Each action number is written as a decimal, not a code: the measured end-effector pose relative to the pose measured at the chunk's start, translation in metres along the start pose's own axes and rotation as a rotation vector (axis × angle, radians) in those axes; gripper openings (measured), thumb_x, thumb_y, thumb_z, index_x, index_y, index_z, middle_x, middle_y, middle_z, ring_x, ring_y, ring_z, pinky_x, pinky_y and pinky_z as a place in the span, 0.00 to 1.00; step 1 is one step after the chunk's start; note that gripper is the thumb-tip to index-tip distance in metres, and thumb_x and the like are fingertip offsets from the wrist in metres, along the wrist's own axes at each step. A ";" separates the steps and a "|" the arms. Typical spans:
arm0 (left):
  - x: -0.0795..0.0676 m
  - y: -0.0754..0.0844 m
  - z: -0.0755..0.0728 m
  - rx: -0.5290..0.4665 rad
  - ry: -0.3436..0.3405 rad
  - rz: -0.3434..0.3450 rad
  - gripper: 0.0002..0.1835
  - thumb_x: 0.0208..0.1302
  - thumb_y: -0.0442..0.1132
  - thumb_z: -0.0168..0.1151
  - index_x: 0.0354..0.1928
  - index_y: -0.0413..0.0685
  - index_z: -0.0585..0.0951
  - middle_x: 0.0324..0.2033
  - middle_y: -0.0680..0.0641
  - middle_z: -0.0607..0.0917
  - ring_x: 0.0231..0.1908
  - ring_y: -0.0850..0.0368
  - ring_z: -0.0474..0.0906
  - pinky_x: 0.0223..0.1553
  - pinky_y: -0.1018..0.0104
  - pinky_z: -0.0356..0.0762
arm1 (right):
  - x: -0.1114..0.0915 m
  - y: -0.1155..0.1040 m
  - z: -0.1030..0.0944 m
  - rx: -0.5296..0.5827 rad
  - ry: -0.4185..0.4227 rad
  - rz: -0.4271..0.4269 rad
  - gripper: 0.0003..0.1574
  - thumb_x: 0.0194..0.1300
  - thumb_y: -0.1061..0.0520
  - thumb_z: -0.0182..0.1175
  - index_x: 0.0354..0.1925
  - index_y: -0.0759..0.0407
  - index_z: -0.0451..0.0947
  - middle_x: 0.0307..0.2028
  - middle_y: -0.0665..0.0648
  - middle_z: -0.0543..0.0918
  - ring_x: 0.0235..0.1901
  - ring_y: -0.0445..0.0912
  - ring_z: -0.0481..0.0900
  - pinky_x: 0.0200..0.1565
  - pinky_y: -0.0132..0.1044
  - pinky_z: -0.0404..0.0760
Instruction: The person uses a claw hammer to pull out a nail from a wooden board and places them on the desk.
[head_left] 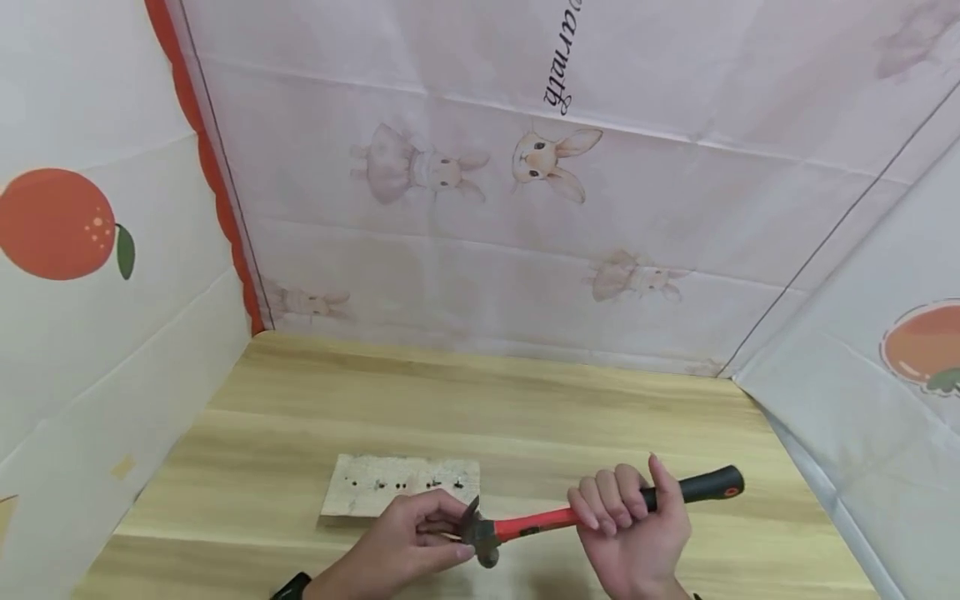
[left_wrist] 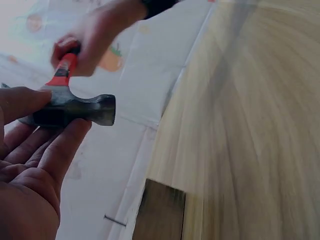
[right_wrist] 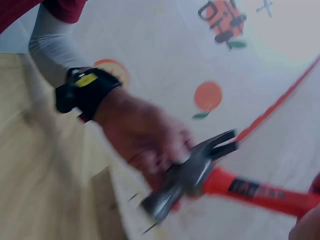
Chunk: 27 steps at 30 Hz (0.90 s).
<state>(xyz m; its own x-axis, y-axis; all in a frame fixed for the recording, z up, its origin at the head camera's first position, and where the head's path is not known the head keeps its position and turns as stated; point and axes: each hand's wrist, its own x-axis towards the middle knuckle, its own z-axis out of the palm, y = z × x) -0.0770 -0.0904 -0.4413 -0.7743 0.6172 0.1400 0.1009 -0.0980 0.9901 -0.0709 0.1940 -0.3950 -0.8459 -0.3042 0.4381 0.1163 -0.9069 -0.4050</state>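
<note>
A claw hammer with a red shaft and black grip is held between both hands over the table. My right hand grips the handle near its black part, the thumb pointing up along it. Thumb and fingers of my left hand pinch the metal head, which also shows, with its split claw, in the right wrist view. Just behind the left hand, a pale wood block lies on the table, with a row of dark holes and nails. In the left wrist view a nail sticks out from the block.
The table has a light wood-grain top. Fabric walls surround it: a pink one with rabbit prints at the back, and white ones with orange fruit prints at both sides.
</note>
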 end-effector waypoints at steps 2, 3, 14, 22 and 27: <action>0.001 0.000 0.003 0.010 -0.050 -0.004 0.15 0.69 0.38 0.69 0.54 0.40 0.82 0.51 0.35 0.88 0.50 0.61 0.89 0.53 0.70 0.86 | 0.002 0.000 0.008 0.008 -0.020 -0.037 0.33 0.82 0.42 0.25 0.18 0.52 0.49 0.15 0.49 0.53 0.18 0.44 0.49 0.27 0.33 0.49; 0.003 0.001 0.004 0.033 -0.075 0.006 0.15 0.70 0.40 0.69 0.54 0.43 0.82 0.52 0.38 0.89 0.50 0.61 0.89 0.53 0.70 0.85 | 0.003 -0.001 0.012 0.007 -0.040 -0.050 0.32 0.82 0.44 0.27 0.18 0.51 0.49 0.15 0.49 0.53 0.17 0.44 0.49 0.25 0.34 0.47; -0.001 0.019 -0.026 0.853 0.149 0.414 0.32 0.58 0.53 0.78 0.61 0.44 0.81 0.54 0.45 0.89 0.52 0.53 0.88 0.52 0.63 0.87 | 0.009 -0.005 0.021 -0.321 -0.156 -0.121 0.28 0.75 0.62 0.16 0.18 0.52 0.46 0.14 0.49 0.52 0.14 0.42 0.48 0.21 0.35 0.46; -0.014 0.021 -0.073 1.303 0.155 -0.199 0.58 0.45 0.63 0.81 0.73 0.38 0.71 0.75 0.36 0.70 0.75 0.34 0.66 0.72 0.38 0.68 | 0.034 0.008 0.011 -0.727 -0.191 -0.283 0.26 0.62 0.78 0.15 0.17 0.56 0.46 0.14 0.51 0.50 0.12 0.43 0.47 0.12 0.36 0.48; -0.014 0.011 -0.080 1.315 0.086 -0.312 0.54 0.47 0.57 0.83 0.72 0.33 0.71 0.74 0.31 0.70 0.73 0.29 0.67 0.71 0.36 0.68 | 0.059 0.023 0.011 -0.891 -0.117 -0.235 0.26 0.69 0.77 0.28 0.17 0.58 0.50 0.13 0.53 0.51 0.11 0.46 0.46 0.10 0.38 0.46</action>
<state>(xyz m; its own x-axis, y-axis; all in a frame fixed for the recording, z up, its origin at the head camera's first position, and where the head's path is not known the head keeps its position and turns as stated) -0.1152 -0.1627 -0.4339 -0.9061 0.4207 -0.0445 0.3951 0.8790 0.2668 -0.1125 0.1523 -0.3697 -0.7335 -0.2122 0.6457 -0.5354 -0.4049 -0.7412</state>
